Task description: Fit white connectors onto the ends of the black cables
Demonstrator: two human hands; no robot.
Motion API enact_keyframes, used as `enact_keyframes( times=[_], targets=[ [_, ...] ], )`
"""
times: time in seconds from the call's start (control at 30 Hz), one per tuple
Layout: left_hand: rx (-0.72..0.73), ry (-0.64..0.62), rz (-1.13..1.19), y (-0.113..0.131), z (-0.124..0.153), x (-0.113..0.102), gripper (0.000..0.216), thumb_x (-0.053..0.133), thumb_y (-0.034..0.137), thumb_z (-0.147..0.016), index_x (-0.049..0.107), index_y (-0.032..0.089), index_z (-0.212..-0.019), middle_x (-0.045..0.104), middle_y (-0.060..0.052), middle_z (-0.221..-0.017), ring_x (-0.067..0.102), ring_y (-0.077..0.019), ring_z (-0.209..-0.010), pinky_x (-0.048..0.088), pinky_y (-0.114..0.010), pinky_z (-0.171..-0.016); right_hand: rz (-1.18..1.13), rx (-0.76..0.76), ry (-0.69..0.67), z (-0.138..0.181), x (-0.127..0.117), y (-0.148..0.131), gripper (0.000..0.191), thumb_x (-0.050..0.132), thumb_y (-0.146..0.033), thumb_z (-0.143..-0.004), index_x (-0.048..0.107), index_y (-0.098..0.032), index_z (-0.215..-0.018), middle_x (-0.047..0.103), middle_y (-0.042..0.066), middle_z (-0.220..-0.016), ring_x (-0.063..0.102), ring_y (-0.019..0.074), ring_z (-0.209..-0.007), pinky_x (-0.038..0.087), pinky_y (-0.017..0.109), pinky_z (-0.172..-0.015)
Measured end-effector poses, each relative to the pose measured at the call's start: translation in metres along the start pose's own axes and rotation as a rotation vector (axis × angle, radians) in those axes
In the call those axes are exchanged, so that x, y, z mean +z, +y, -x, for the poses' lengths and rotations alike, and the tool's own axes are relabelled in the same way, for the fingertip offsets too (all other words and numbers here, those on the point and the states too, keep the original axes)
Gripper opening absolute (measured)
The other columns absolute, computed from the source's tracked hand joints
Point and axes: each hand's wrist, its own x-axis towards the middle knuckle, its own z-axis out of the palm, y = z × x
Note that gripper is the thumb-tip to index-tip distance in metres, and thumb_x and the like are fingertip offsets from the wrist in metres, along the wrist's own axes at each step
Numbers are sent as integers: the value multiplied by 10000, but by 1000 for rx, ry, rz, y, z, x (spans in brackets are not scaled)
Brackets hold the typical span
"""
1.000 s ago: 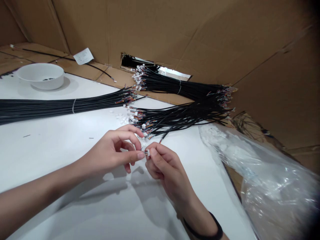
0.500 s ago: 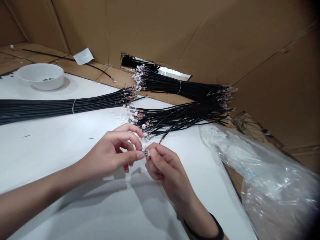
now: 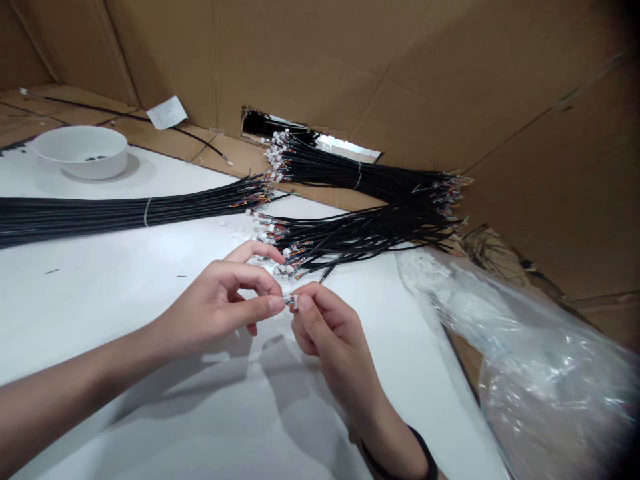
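Note:
My left hand and my right hand meet fingertip to fingertip just above the white table. The right thumb and forefinger pinch a small white connector. The left thumb and forefinger pinch the thin coloured wire ends of a black cable right against that connector. The cable runs back into a loose pile of black cables with white connectors and coloured wire ends just beyond my hands.
A tied bundle of long black cables lies across the left. Another tied bundle lies at the back by a gap in the cardboard wall. A white bowl stands far left. A crumpled clear plastic bag fills the right.
Both hands have drawn slightly closer together and shifted a little up, pressing the wire ends and connector together. Nothing else has moved.

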Motion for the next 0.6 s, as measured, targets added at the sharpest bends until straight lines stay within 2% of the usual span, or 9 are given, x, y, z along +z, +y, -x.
enact_keyframes(
  times=[0.07,0.23,0.37,0.53,0.6],
  targets=[
    [21,3,-10,0,0,0,215,670,313,-845,682,144,-712,455,-82,-1229,584,-180,-962,555,-131,-525,4,-1,11,0,1,0,271,513,-382,-968,516,-184,-783,284,-99,-526,200,63,-458,165,206,-409],
    [55,34,-53,-1,0,-1,162,688,250,-825,670,149,-700,464,-88,-1279,574,-203,-1046,529,-133,-551,-59,29,17,-2,2,1,261,533,-368,-954,512,-182,-772,285,-105,-517,198,55,-449,157,195,-401],
    [97,72,-131,-2,2,0,91,703,205,-805,673,166,-729,491,-74,-1226,586,-164,-1006,510,-122,-561,-123,50,22,-3,2,2,261,540,-360,-947,507,-181,-759,281,-112,-507,182,48,-437,150,184,-392],
    [262,95,-259,-4,4,2,105,685,101,-790,657,159,-708,521,-78,-1209,577,-195,-1082,541,-199,-694,-155,90,10,-2,5,4,268,554,-366,-935,497,-178,-752,283,-117,-502,175,43,-435,150,173,-390],
    [350,109,-318,-6,4,2,112,682,68,-792,663,155,-724,526,-66,-1176,623,-150,-955,530,-229,-738,-169,99,6,-1,6,5,284,566,-380,-926,488,-180,-740,278,-119,-500,172,42,-433,147,172,-387]
  ],
)
